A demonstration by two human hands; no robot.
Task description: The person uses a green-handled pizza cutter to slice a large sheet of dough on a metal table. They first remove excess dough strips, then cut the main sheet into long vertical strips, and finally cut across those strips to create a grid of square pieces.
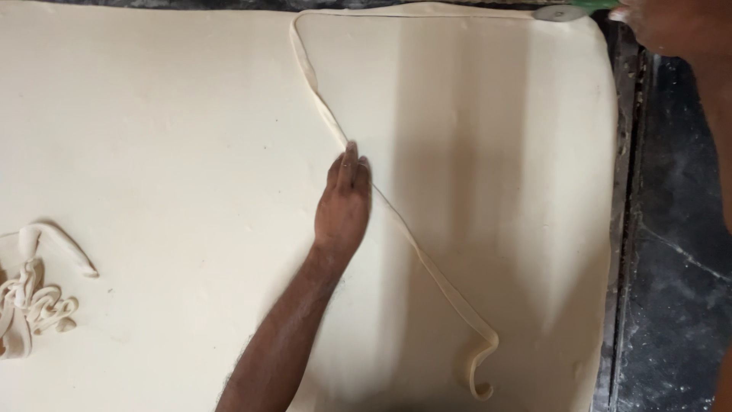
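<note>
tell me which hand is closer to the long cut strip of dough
Left. The left hand lies flat on the dough sheet with its fingertips right beside the strip; the right hand is at the far corner, holding a cutter wheel.

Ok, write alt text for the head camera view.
A left hand presses flat on a wide dough sheet beside a thin cut strip. The right hand holds a wheel cutter at the far edge; scraps lie left.

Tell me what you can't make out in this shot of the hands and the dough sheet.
Head view only:
- Right hand: cut off by the top edge, so its hold on the cutter is unclear.
- Wheel cutter: only a sliver of disc and green handle shows at the top edge.
- Dough sheet: runs past the left, top and bottom edges.
- Scrap pile: cropped at left.
- Left hand: palm hidden, pressed face down.
</note>
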